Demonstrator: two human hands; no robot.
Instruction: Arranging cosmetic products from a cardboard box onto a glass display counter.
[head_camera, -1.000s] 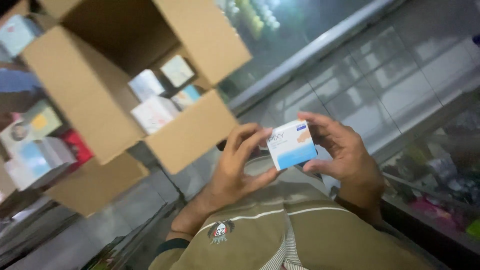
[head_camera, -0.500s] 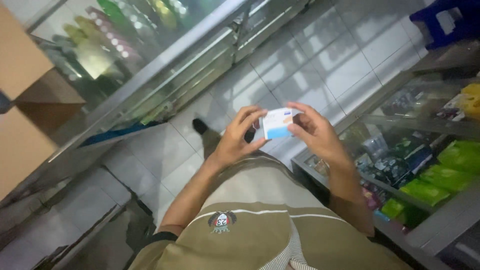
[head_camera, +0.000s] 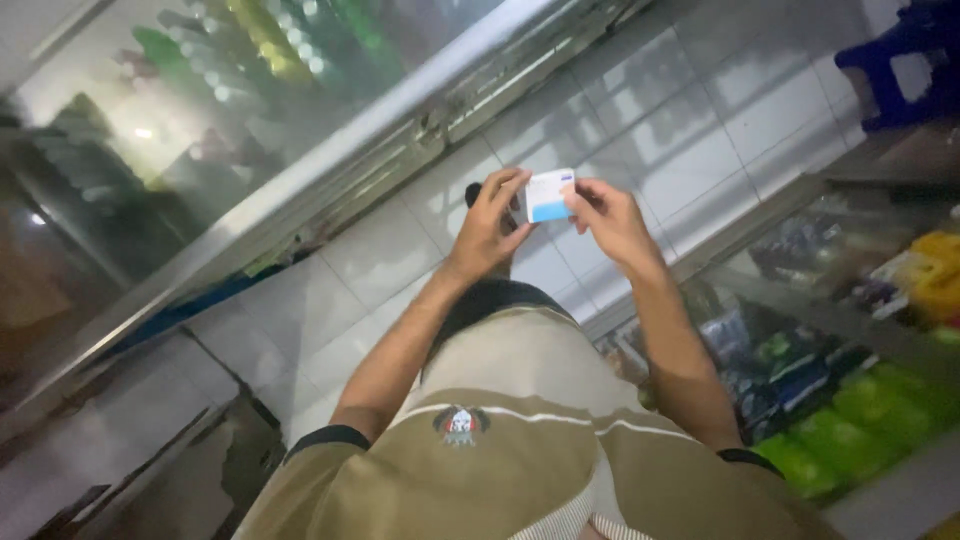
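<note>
small box (head_camera: 547, 195) between left hand (head_camera: 492, 225), right hand (head_camera: 608, 215)

A small white-and-blue box (head_camera: 547, 195) is held between the left hand (head_camera: 492, 228) and right hand (head_camera: 608, 218) above a white tiled floor (head_camera: 380, 260). A glass display cabinet (head_camera: 250, 130) is seen at left; green packets (head_camera: 860, 420) are shelved at right.

Small white-and-blue box (head_camera: 547, 195) held above tiled floor (head_camera: 380, 250)

White-and-blue box (head_camera: 547, 195), khaki white-striped shirt (head_camera: 520, 450), green packets (head_camera: 860, 415).
</note>
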